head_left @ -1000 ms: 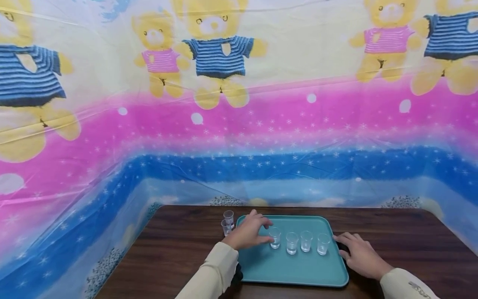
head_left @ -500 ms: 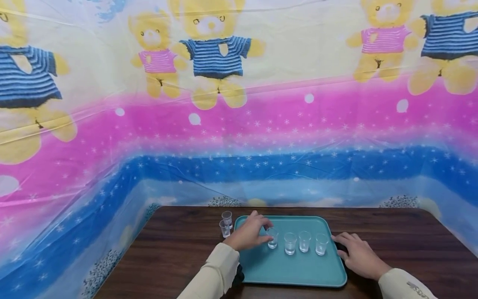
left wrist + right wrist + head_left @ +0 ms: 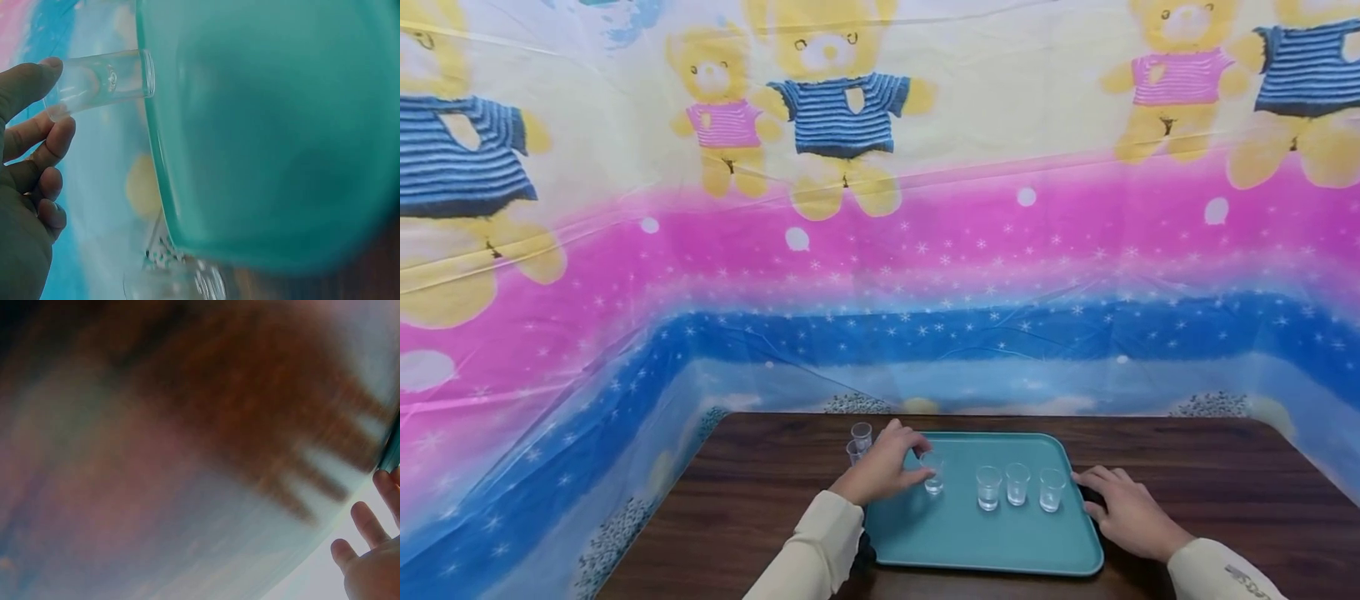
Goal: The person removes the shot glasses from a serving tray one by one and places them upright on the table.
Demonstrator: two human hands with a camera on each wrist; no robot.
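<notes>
Teal tray [image 3: 985, 542] serves as your clock dial: 12 o'clock is the side farthest from you. Your left hand [image 3: 882, 468] hides the tray's corner at 10 o'clock and the lower part of the nearer of the two outlying cups [image 3: 862, 435]. In the left wrist view, a clear vessel [image 3: 175, 284] is cut off by the lower edge. Most of the right wrist view is blurred, and your right hand [image 3: 1131, 515] is cropped there. You cannot confirm from these views whether the base of the held cup [image 3: 109, 76] touches the tray.

The held cup is clear and colourless, with its mouth up and a thick base. A small pale mark or reflection on its wall is illegible. You have it at 10 o'clock from the tray's centre, with your left thumb and fingers pinching it at the rim. Your right fingers lie extended and slightly apart at the tray's 3 o'clock edge.

Three similar cups [image 3: 1017, 487] stand upright on the tray between 12 and 3 o'clock. The outlying pair stands off the tray, beyond 10 o'clock, on the dark wood-grain bench [image 3: 1210, 467]. Behind the bench, a creased backdrop [image 3: 962, 333] carries blue and pink bands, snowflakes and yellow bears in striped shirts.
</notes>
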